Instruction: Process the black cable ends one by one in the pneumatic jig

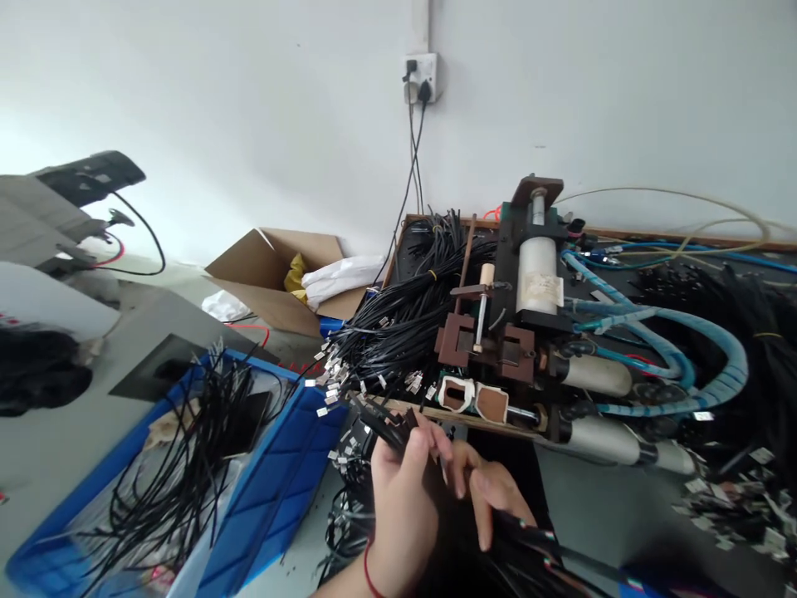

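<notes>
My left hand (403,486), with a red string at the wrist, is closed around a bundle of black cables (387,430) whose ends stick out past the thumb. Beside it, my right hand (496,490) curls its fingers against the same dark bundle. Below that hand, more black cables (516,555) run to the lower right, some with coloured wire ends showing. The fingertips of both hands nearly meet, and the cables between them are partly hidden. Just beyond my hands stands a clamping machine (482,345) with brown metal blocks and pneumatic cylinders.
Many black cables with metal connectors (398,345) lie on the wood-edged bench at left of the machine. A blue crate (280,473) with loose cables stands at left, a cardboard box (249,278) behind it. Blue air hoses (716,349) loop at right. A person's dark hair (41,370) shows far left.
</notes>
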